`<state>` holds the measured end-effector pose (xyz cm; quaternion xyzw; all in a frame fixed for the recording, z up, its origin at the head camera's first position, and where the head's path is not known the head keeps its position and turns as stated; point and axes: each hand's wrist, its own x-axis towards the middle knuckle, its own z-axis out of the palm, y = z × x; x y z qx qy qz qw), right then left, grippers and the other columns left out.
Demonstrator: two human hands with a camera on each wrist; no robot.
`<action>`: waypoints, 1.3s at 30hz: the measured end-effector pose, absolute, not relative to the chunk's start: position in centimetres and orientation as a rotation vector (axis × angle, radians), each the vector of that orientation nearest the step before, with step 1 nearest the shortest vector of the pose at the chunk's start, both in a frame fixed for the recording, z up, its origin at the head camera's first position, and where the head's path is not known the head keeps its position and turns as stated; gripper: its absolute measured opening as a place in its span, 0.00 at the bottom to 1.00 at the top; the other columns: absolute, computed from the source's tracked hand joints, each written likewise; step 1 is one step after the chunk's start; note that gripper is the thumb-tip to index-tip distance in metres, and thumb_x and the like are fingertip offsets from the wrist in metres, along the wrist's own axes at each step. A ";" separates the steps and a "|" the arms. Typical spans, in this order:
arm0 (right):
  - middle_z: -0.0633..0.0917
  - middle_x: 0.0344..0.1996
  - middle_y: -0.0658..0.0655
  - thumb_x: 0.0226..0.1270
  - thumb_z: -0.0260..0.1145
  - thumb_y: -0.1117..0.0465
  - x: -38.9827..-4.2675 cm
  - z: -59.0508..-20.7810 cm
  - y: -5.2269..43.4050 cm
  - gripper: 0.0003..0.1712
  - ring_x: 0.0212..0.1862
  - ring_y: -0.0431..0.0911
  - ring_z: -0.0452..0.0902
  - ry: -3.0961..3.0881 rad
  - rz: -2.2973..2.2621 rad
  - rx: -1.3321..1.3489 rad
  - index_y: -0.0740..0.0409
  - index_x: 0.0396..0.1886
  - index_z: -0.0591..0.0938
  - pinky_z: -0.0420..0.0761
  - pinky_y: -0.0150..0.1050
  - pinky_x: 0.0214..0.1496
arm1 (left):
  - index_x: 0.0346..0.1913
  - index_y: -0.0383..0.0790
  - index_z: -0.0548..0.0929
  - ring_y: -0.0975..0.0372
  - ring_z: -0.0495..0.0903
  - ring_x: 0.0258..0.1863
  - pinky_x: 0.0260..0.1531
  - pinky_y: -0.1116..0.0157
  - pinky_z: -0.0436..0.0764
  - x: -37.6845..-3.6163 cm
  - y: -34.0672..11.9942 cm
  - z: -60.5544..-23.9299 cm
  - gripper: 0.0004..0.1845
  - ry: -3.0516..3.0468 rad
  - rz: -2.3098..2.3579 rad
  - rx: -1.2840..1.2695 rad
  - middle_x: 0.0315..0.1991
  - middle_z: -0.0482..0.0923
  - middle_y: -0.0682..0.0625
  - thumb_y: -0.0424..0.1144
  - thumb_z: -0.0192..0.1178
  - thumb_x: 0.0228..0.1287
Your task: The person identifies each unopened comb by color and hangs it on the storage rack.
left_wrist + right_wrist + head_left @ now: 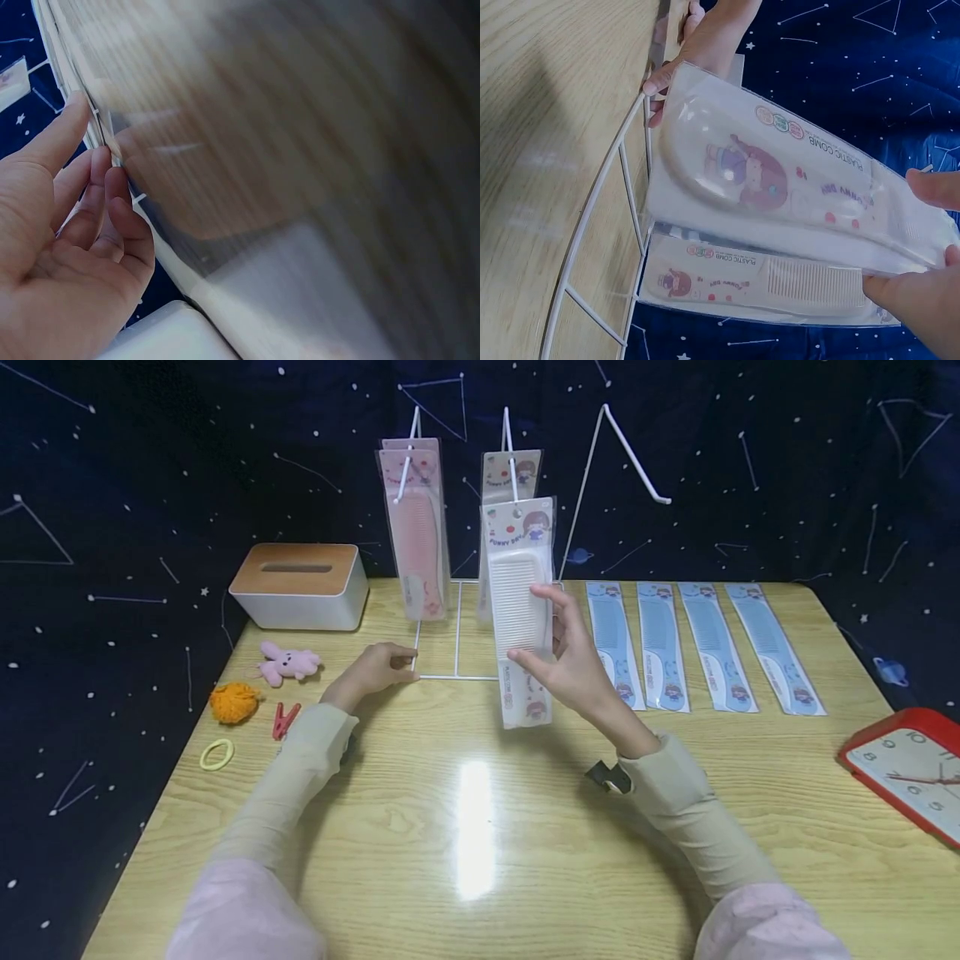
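My right hand (573, 668) holds a packaged white comb (516, 610) by its sides, thumb across the front. The package stands upright, its top hole close at the tip of the middle hook. Another packaged white comb (712, 274) hangs behind it on that hook. At the front left corner of the white wire rack (457, 643), my left hand (371, 672) pinches the base wire between thumb and fingers. Packaged pink combs (417, 547) hang from the left hook. The right hook (633, 447) carries nothing.
Several packaged blue combs (697, 647) lie in a row at right. A tissue box (300, 602) stands back left. Nearer lie a pink plush toy (288, 662), an orange yarn ball (233, 702), a red clip (284, 721) and a yellow ring (217, 754). A red clock (911, 768) sits far right.
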<state>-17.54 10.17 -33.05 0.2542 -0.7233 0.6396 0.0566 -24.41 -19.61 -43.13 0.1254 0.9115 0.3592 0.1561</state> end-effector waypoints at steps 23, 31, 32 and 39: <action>0.68 0.55 0.65 0.56 0.66 0.74 -25.4 -33.1 10.2 0.40 0.54 0.55 0.69 -2.410 1.909 0.655 0.55 0.66 0.59 0.75 0.50 0.59 | 0.64 0.30 0.71 0.47 0.72 0.59 0.62 0.53 0.71 -24.3 -19.5 -43.0 0.29 2.614 1.007 0.345 0.59 0.73 0.34 0.37 0.64 0.61; 0.67 0.55 0.66 0.54 0.67 0.74 -26.3 -33.9 10.0 0.39 0.57 0.57 0.68 -2.414 1.900 0.633 0.58 0.64 0.60 0.67 0.48 0.68 | 0.64 0.30 0.70 0.47 0.72 0.58 0.62 0.54 0.71 -24.1 -19.4 -42.9 0.29 2.615 1.002 0.342 0.59 0.73 0.35 0.37 0.64 0.61; 0.67 0.55 0.66 0.54 0.67 0.74 -26.3 -34.0 9.9 0.39 0.57 0.57 0.68 -2.411 1.898 0.636 0.58 0.64 0.61 0.67 0.48 0.68 | 0.64 0.30 0.70 0.47 0.72 0.58 0.62 0.54 0.71 -24.2 -19.4 -42.9 0.29 2.617 1.004 0.341 0.59 0.73 0.35 0.37 0.64 0.61; 0.66 0.58 0.65 0.57 0.68 0.69 -26.1 -34.7 10.2 0.39 0.61 0.58 0.66 -2.502 1.831 0.597 0.55 0.67 0.62 0.70 0.52 0.65 | 0.64 0.29 0.70 0.47 0.73 0.58 0.62 0.53 0.71 -24.1 -19.5 -43.0 0.29 2.615 1.014 0.345 0.59 0.73 0.34 0.36 0.64 0.62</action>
